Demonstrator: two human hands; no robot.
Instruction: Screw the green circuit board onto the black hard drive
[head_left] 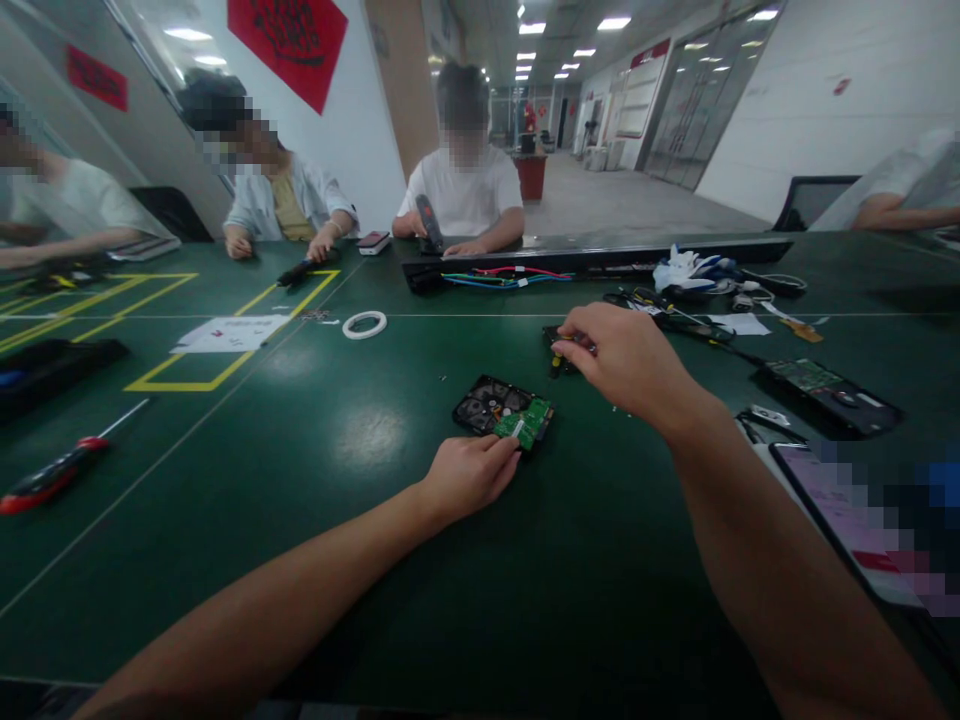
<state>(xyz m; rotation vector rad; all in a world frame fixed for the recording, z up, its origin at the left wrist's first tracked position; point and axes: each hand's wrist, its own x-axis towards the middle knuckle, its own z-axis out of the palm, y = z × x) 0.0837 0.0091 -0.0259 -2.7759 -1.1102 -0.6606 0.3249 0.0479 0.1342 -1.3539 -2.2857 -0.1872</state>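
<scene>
A hard drive (480,398) lies on the green table in front of me, its black metal underside up with a green circuit board (534,424) at its right end. My left hand (471,474) is closed at the near edge of the drive, fingertips against the board's corner. Farther right, my right hand (611,352) is raised above the table, thumb and fingers pinched around a small black-and-yellow tool (555,364). Its kind is partly hidden by the fingers. Behind it sits a small dark object (550,335), mostly covered by the hand.
Another drive with a green board (825,390) and a phone (832,500) lie at right. Cables and gloves (686,270) are piled behind. A tape roll (364,325), paper (232,334) and red-black screwdriver (60,470) are left. Across sit several people, one holding a power tool (429,222).
</scene>
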